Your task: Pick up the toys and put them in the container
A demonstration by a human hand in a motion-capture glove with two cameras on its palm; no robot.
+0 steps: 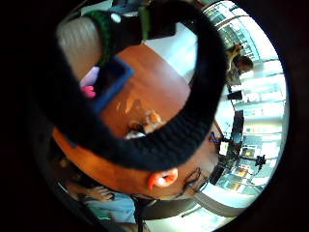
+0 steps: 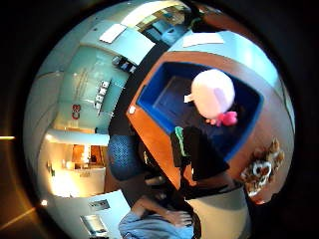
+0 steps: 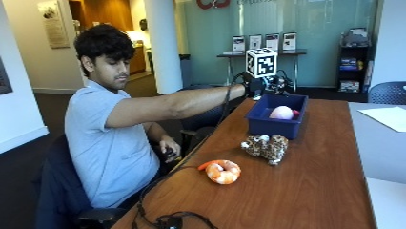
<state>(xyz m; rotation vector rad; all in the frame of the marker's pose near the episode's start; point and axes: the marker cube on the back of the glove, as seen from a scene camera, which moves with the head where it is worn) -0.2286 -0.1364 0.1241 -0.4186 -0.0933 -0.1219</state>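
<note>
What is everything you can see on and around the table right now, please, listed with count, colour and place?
bin: one, blue, on the wooden table near its far end
round soft toy: one, pale pink with a darker pink part, inside the bin
spotted soft toy: one, brown and white, on the table just in front of the bin
orange soft toy: one, orange and white, on the table nearer the person
table: one, brown wood
sheet of paper: one, white, on the grey surface beside the table
cable: one, black, at the table's near edge
right hand: one, black glove, above the bin's far side
</note>
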